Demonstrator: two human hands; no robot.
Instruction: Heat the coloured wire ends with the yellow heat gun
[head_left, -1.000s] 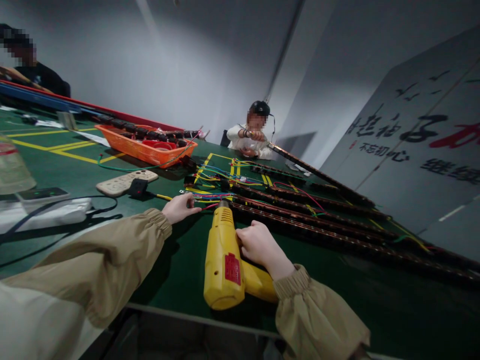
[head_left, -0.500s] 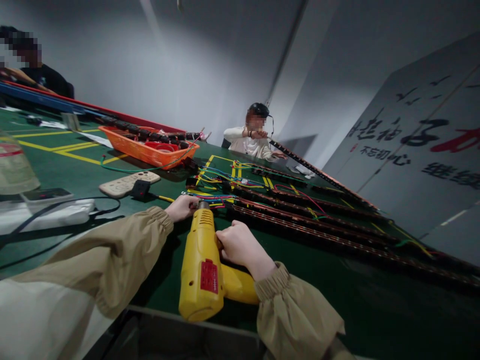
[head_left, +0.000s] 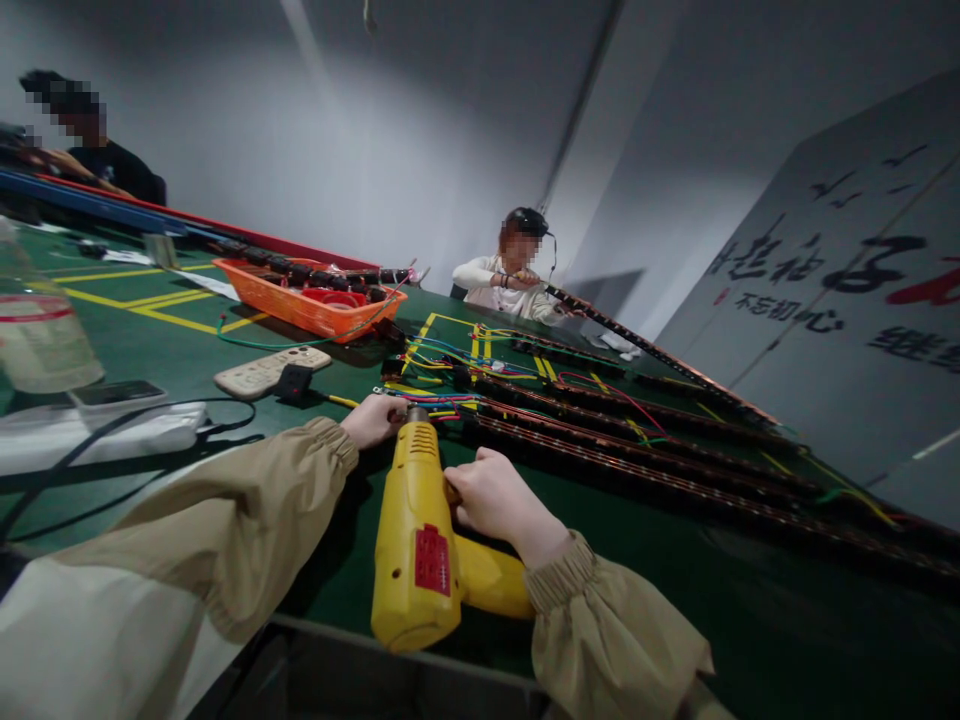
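Note:
A yellow heat gun (head_left: 416,540) lies in front of me, its metal nozzle pointing away toward a bundle of coloured wires (head_left: 450,400). My left hand (head_left: 373,421) is closed at the wires, just left of the nozzle tip; its fingertips are partly hidden. Beside the gun's barrel, my right hand (head_left: 501,497) is curled into a closed grip, its fingers against the barrel's right side. What those fingers hold, if anything, is hidden. The gun's handle passes beneath my right sleeve. Long dark strips with copper-coloured lines (head_left: 600,450) extend right from the wires.
An orange basket (head_left: 300,310) holds black parts. Nearby are a beige remote control (head_left: 262,372), a black plug (head_left: 294,384), a white power strip (head_left: 112,437) and a bottle (head_left: 45,340). Across the green table, a co-worker (head_left: 502,285) holds a long strip; another person (head_left: 112,165) sits far left.
The whole scene has shifted slightly right and down in view. My hands and the heat gun keep nearly the same positions relative to each other.

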